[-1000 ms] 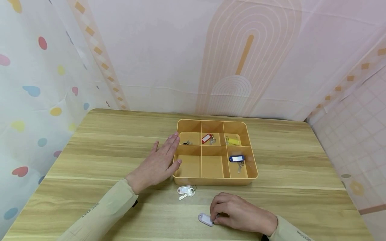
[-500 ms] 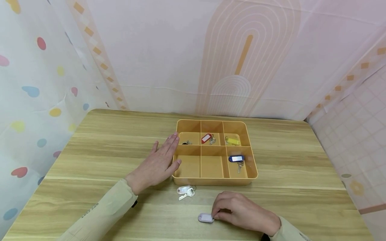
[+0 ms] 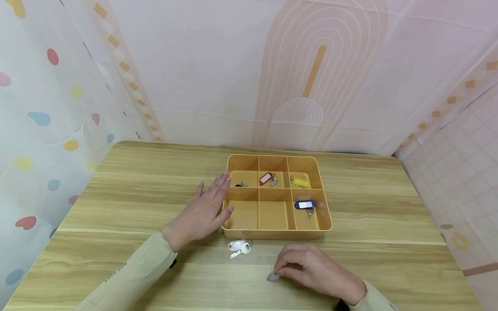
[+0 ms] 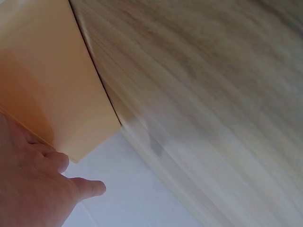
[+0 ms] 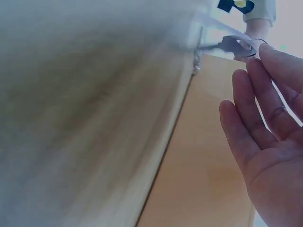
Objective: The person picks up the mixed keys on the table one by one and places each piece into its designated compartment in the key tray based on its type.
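My right hand (image 3: 317,272) pinches the ring of a key (image 5: 232,46) with a pale purple tag (image 3: 273,277) between thumb and forefinger, low over the table in front of the organizer. In the right wrist view the key hangs from the small ring at the fingertips. With fingers straight, my left hand (image 3: 200,211) rests along the left wall of the yellow-orange six-compartment organizer (image 3: 276,234). The left wrist view shows its fingers at the organizer's rim. Another key (image 3: 242,250) with a whitish-pink tag (image 3: 237,245) lies on the table just before the organizer.
Keys with a red tag (image 3: 266,178), a yellow tag (image 3: 301,182) and a blue tag (image 3: 304,204) lie in separate compartments. A dark-tagged key (image 3: 241,184) is partly hidden in the back left one. Patterned cloth (image 3: 202,77) hangs behind the wooden table (image 3: 373,207).
My right hand has raised the purple-tagged key slightly, and its tag has turned from lying flat to tilted. My left hand stays against the organizer.
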